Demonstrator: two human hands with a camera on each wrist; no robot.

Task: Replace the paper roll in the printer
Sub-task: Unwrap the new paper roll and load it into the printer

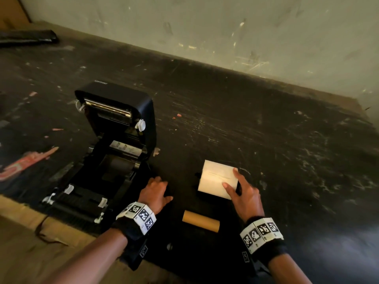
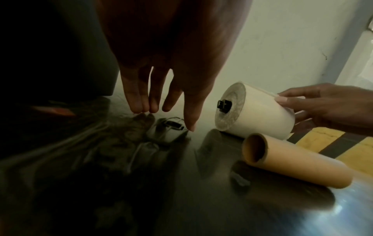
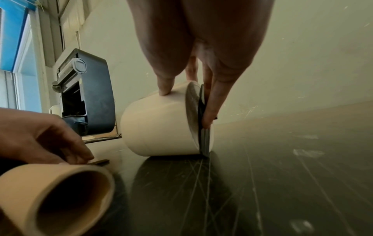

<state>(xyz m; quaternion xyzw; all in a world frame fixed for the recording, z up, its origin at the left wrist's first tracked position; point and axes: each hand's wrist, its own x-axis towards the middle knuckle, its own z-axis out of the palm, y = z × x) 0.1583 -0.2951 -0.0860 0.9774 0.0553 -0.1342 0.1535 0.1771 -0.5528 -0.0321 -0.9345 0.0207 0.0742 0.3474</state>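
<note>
The black printer (image 1: 96,181) stands open at the left, lid (image 1: 123,103) raised, and its paper bay (image 1: 117,165) holds no roll. A white paper roll (image 1: 217,179) lies on the dark table (image 1: 266,130) to the printer's right. My right hand (image 1: 244,193) grips it, thumb (image 3: 165,86) on the paper and a finger (image 3: 212,103) on the black flange (image 3: 204,137) at its end. A black spindle hub (image 2: 224,105) shows at the roll's other end. An empty brown cardboard core (image 1: 201,220) lies nearer me. My left hand (image 1: 155,191) rests fingertips down beside the printer, holding nothing.
A small dark part (image 2: 169,129) lies by my left fingertips; I cannot tell what it is. The wall (image 1: 225,27) runs close behind the table. A flat black object (image 1: 26,37) lies far back left. A cable (image 1: 43,228) hangs over the wooden front edge.
</note>
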